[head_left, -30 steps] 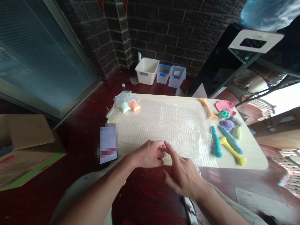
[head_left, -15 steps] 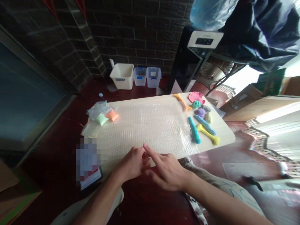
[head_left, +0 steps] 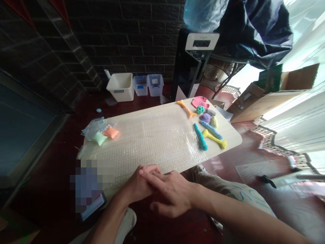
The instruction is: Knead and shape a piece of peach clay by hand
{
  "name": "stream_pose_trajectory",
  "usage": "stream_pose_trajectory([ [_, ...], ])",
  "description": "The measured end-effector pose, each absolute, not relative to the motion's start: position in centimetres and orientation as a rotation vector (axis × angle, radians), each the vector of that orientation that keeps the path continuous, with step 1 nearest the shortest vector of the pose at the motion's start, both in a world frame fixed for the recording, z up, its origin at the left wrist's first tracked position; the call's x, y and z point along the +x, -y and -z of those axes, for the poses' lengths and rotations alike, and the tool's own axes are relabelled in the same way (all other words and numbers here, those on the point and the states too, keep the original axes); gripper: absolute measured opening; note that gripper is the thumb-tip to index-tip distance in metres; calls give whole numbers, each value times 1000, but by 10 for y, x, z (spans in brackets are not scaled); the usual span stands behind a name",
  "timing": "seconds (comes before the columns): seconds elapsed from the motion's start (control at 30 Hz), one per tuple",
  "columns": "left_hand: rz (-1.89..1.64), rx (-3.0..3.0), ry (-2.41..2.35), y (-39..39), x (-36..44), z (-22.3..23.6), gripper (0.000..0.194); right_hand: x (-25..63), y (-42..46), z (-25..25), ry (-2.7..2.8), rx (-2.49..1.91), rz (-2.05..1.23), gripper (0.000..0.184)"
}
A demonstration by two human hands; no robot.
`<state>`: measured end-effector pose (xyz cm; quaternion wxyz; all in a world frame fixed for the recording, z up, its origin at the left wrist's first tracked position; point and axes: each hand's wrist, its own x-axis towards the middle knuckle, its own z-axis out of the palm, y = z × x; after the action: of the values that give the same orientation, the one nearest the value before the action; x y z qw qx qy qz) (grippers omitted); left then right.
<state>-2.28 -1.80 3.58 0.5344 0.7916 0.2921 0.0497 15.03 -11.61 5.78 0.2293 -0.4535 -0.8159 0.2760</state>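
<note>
My left hand (head_left: 138,184) rests at the near edge of the pale table (head_left: 230,137), its fingers curled in a loose fist. My right hand (head_left: 170,195) lies across its fingers, stretched out and holding nothing. What the left fingers enclose is hidden. A sheet of bubble wrap (head_left: 157,135) covers the table's middle just beyond both hands. Clay shapes lie at the far right: a teal stick (head_left: 200,136), a yellow bone (head_left: 214,139), a blue stick (head_left: 210,129), an orange piece (head_left: 186,108), a pink slab (head_left: 200,101).
Small bags of orange clay (head_left: 111,132) and green clay (head_left: 99,138) lie at the table's left. A blurred phone (head_left: 88,188) sits at the near left corner. Bins (head_left: 120,86) stand on the floor by the brick wall, a water dispenser (head_left: 193,64) behind, cardboard boxes (head_left: 266,98) right.
The view has swung right and the hands have drawn back to the table's near edge. My right hand went from touching the left fingers with one fingertip to lying over them.
</note>
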Motion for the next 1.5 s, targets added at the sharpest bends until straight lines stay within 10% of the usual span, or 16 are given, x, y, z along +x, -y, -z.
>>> stream_pose_trajectory([
  [0.5, -451, 1425, -650, 10, -10, -46, 43, 164, 106, -65, 920, -1225, -1507, 73],
  [1.2, -705, 1574, -1012, 9, -12, -42, 52, 163, 117, -66, 1426, -1263, -1153, 73],
  [1.5, -703, 2103, -1040, 23, -9, -39, 37, 148, 98, -53, 538, -1140, -1323, 64],
])
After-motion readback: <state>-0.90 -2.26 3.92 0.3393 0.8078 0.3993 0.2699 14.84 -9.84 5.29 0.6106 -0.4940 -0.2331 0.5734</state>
